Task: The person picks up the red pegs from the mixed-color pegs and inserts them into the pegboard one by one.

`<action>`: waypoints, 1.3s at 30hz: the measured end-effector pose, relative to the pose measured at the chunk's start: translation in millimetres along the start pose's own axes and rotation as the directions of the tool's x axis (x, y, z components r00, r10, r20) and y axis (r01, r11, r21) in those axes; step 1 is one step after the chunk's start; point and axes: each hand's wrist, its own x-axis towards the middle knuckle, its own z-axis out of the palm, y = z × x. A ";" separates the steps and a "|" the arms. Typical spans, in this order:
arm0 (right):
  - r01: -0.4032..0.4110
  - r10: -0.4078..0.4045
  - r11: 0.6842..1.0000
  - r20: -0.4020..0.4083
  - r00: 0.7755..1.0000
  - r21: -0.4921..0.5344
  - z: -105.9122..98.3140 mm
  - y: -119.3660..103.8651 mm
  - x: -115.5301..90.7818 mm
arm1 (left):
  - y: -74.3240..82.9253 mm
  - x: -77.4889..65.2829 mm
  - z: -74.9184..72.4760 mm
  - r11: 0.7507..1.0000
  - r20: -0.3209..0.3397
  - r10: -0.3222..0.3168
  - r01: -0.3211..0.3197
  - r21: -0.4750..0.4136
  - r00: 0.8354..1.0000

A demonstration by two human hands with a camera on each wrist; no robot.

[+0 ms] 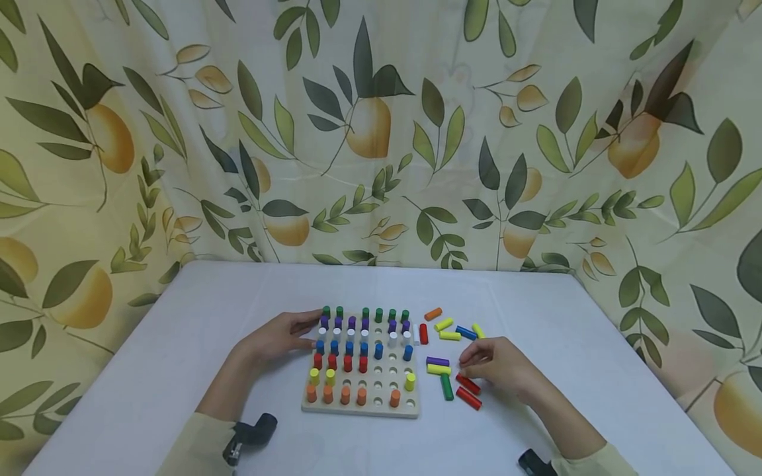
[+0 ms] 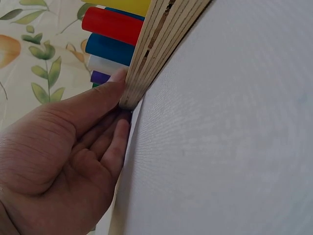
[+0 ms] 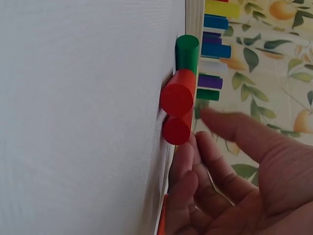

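A wooden pegboard (image 1: 360,412) lies on the table with rows of coloured pegs upright in it: green, purple, white, blue, red, yellow and orange from back to front. Several holes towards its right side are bare. My left hand (image 1: 276,338) holds the board's left edge, the thumb against its side in the left wrist view. Right of the board, my right hand (image 1: 501,363) hovers beside loose pegs with thumb and fingers apart and nothing visible between them. Closest to it are two red pegs (image 1: 468,398), a green peg (image 1: 446,387), a yellow peg (image 1: 439,369) and a purple peg (image 1: 437,361).
Farther back lie more loose pegs: an orange peg (image 1: 433,314), a red peg (image 1: 423,334), a blue peg (image 1: 466,332) and several yellow ones. A white cloth (image 1: 238,291) covers the table. Behind it hangs a curtain (image 1: 417,198) printed with fruit and leaves.
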 end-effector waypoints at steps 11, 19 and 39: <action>0.008 -0.009 1.000 0.061 0.998 0.023 0.4 3.6 1.2 | 1.6 -0.3 0.7 1.000 0.007 0.012 -0.012 -0.009 1.000; -0.005 0.005 1.000 0.020 1.000 -0.010 0.1 -0.6 -0.9 | 2.0 0.2 1.4 1.000 0.003 0.019 -0.019 0.002 1.000; 0.002 0.003 0.997 0.065 0.998 -0.071 -4.1 -0.8 -4.5 | 5.4 -2.2 1.6 1.000 0.000 0.012 -0.012 0.018 1.000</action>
